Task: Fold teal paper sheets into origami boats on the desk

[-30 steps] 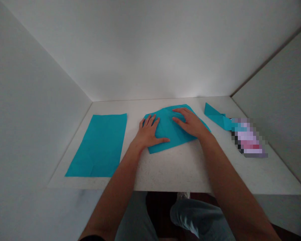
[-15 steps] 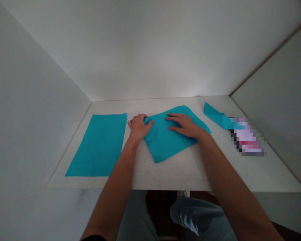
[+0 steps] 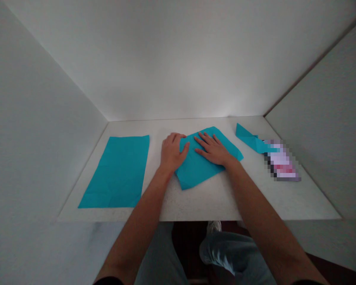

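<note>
Two hands at work on a white desk (image 3: 237,204), seen from above. The middle sheet (image 3: 200,170), teal and irregular in outline, lies at the centre of the desk beneath both hands. The left hand (image 3: 174,153) rests at its left edge, thumb apart from the forefinger; the right hand (image 3: 212,149) lies palm down upon it, fingers spread. The near corner of the middle sheet stands well back from the desk's front edge; its far corner is near the back wall (image 3: 178,79). A strip of desk separates it from the flat sheet (image 3: 115,170) to the left, whose near side runs close to the front edge. A wider stretch of desk lies to the right of the right forearm.

Teal pieces number three: the middle sheet, the flat sheet and one narrow folded piece (image 3: 249,138) at far right, overlapping a single pixelated object (image 3: 281,164). Any lettering on that object is too blurred to read. One shoe (image 3: 215,226) shows beneath the desk.
</note>
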`<state>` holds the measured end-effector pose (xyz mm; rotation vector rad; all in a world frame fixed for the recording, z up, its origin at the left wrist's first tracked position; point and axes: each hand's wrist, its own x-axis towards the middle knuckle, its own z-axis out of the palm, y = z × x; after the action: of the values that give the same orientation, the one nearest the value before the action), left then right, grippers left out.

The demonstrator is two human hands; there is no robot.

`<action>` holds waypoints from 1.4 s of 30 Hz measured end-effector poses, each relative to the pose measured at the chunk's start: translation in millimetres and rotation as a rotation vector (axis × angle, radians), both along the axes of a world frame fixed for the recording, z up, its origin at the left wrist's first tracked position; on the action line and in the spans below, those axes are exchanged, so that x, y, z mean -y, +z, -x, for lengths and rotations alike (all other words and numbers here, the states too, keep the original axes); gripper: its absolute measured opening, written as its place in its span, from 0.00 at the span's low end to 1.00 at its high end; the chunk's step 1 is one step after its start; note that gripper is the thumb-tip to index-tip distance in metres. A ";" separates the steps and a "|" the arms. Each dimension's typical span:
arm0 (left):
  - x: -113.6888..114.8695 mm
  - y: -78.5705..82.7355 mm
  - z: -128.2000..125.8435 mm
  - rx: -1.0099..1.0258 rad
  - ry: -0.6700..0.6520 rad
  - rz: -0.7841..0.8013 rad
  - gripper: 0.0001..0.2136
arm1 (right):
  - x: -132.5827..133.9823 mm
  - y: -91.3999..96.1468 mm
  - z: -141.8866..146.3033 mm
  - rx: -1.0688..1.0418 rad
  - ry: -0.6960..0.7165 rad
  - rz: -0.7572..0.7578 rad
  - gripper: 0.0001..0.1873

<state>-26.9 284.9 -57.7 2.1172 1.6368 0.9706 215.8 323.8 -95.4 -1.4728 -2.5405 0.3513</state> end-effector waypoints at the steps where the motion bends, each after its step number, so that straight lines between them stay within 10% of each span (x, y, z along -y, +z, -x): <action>1: 7.0 -5.1 -11.6 -0.053 -0.085 0.050 0.20 | 2.6 -0.4 2.8 0.012 -0.014 -0.013 0.38; 5: 36.3 -25.8 -35.2 -0.290 -0.126 0.158 0.40 | 24.1 -2.9 12.9 0.047 -0.090 -0.055 0.36; 12: 81.2 -28.1 -0.2 -0.394 -0.143 0.138 0.50 | 76.1 -8.6 17.8 0.045 -0.155 -0.107 0.40; 21: 89.3 -24.5 7.1 -0.459 -0.126 0.142 0.54 | 28.9 13.7 -23.6 0.097 -0.259 -0.029 0.46; 25: 88.7 -24.1 6.6 -0.470 -0.128 0.129 0.58 | 43.1 24.2 11.5 0.096 -0.262 -0.133 0.42; 31: 83.9 -29.4 6.0 -0.557 -0.163 0.138 0.67 | 83.6 -2.6 82.5 -0.075 0.129 -0.035 0.40; 42: 85.7 -31.7 8.9 -0.588 -0.131 0.111 0.54 | 39.7 -20.8 -49.8 -0.488 -0.090 0.091 0.42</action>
<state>-35.8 199.2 -89.4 2.5406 1.7058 0.2090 265.6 284.1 -116.3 -1.3255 -2.0890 0.7208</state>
